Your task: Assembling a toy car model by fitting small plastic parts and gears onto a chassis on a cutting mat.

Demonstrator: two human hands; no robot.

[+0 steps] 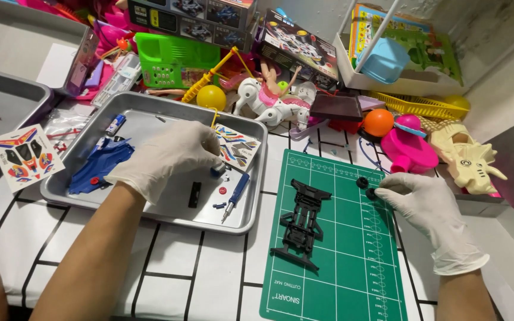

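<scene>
Hands in white disposable gloves work on either side of a black plastic toy-car chassis frame (pixel 302 223), which lies on a green gridded cutting mat (pixel 352 279) with its long axis running roughly away from the viewer, tilted slightly to the left at the near end. The right hand (pixel 426 208) is the nearer of the two: it rests at the mat's right edge, to the right of the chassis and apart from it, fingers pinched around a small black wheel (pixel 372 193), with a second small black wheel (pixel 362 182) just beside it on the mat. The left hand (pixel 171 156) is farther off, to the chassis's left, curled palm-down inside a shallow grey metal tray (pixel 242 221) on the tabletop; its fingertips close over a small blue part (pixel 217 172), though the grip itself is hidden. A blue-handled screwdriver (pixel 235 195) lies just beside that hand, a blue plastic car body shell (pixel 99 166) behind its wrist.
</scene>
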